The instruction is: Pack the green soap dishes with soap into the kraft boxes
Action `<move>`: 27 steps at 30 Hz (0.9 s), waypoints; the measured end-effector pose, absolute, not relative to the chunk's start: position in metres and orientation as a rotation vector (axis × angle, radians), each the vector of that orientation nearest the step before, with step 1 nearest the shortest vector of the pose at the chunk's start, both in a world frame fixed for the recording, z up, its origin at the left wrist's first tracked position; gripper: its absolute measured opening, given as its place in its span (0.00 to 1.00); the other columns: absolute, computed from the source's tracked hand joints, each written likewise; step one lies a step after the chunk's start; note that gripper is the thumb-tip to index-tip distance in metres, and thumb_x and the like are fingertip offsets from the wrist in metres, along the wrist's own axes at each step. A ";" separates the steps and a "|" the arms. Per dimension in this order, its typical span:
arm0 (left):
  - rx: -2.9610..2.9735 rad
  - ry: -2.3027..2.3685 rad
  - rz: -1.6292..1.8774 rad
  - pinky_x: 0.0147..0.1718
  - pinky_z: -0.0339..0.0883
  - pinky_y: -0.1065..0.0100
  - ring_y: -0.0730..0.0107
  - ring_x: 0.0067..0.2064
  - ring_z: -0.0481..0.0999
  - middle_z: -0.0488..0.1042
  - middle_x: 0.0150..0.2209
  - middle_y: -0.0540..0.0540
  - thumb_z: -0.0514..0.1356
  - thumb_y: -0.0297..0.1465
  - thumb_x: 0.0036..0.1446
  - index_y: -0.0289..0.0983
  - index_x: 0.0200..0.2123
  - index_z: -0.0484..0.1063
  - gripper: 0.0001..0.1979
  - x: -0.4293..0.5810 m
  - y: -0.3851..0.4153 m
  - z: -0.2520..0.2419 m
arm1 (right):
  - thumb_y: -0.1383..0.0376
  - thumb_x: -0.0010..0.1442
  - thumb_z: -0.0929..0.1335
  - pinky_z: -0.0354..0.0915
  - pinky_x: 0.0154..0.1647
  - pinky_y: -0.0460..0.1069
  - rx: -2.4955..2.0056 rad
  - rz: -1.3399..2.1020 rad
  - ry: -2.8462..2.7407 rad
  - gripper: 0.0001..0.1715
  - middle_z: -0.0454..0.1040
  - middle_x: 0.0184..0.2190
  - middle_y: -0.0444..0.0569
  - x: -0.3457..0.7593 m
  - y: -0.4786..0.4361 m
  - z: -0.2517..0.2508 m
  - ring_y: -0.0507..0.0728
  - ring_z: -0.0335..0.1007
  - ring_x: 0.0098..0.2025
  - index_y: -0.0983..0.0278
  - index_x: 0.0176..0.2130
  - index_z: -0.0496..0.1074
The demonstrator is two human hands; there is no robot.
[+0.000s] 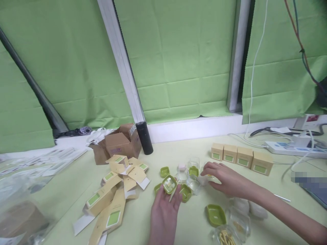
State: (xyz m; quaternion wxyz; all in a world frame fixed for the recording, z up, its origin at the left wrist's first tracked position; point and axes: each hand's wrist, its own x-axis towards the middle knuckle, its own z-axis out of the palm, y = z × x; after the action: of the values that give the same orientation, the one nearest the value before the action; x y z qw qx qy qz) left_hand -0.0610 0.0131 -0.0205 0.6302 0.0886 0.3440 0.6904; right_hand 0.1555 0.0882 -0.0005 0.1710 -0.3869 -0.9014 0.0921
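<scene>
My left hand is closed around a small green square tray with something pale inside. Over the clear plastic pieces, my right hand has its fingers apart; a clear piece with something yellow is partly hidden beneath it. Between the hands lie clear plastic covers and a green tray. Another green tray is just behind the held one. Nearer the front edge, a larger green tray sits by a clear container of tan rings or bands.
Unfolded small cartons are piled at the left, near an open brown box and a black bottle. Several closed cartons form a row at the back right. A power strip with cables and a dark device are far right.
</scene>
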 end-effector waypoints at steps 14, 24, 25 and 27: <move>0.319 0.773 1.299 0.31 0.67 0.67 0.64 0.32 0.77 0.78 0.35 0.39 0.52 0.30 0.60 0.28 0.38 0.71 0.12 -0.041 0.006 -0.041 | 0.67 0.57 0.63 0.66 0.36 0.53 -1.112 0.374 -2.420 0.13 0.70 0.39 0.48 0.156 0.090 -0.009 0.57 0.69 0.34 0.60 0.44 0.62; 0.337 0.576 1.183 0.40 0.64 0.63 0.65 0.34 0.73 0.77 0.33 0.39 0.57 0.28 0.54 0.29 0.34 0.73 0.08 -0.032 0.002 -0.047 | 0.66 0.58 0.66 0.65 0.46 0.54 -0.807 0.708 -2.306 0.18 0.70 0.44 0.46 0.122 0.032 -0.003 0.58 0.65 0.47 0.55 0.49 0.61; 0.329 0.591 1.176 0.39 0.64 0.63 0.65 0.33 0.73 0.77 0.32 0.39 0.57 0.29 0.54 0.28 0.33 0.73 0.09 -0.032 0.002 -0.048 | 0.68 0.58 0.66 0.64 0.47 0.54 -0.765 0.605 -2.369 0.19 0.70 0.45 0.46 0.122 0.032 -0.003 0.58 0.64 0.48 0.55 0.49 0.62; 0.329 0.600 1.185 0.38 0.63 0.64 0.65 0.33 0.72 0.76 0.31 0.39 0.57 0.30 0.53 0.28 0.31 0.73 0.09 -0.032 0.002 -0.049 | 0.70 0.58 0.66 0.64 0.47 0.54 -0.681 0.451 -2.471 0.21 0.71 0.46 0.47 0.124 0.034 -0.001 0.58 0.64 0.49 0.55 0.50 0.63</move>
State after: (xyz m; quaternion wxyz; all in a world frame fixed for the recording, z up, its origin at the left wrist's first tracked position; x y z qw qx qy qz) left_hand -0.0316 0.0017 -0.0492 0.7750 0.1519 0.2771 0.5473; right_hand 0.1243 0.0338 -0.0009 0.2665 -0.2521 -0.9151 0.1671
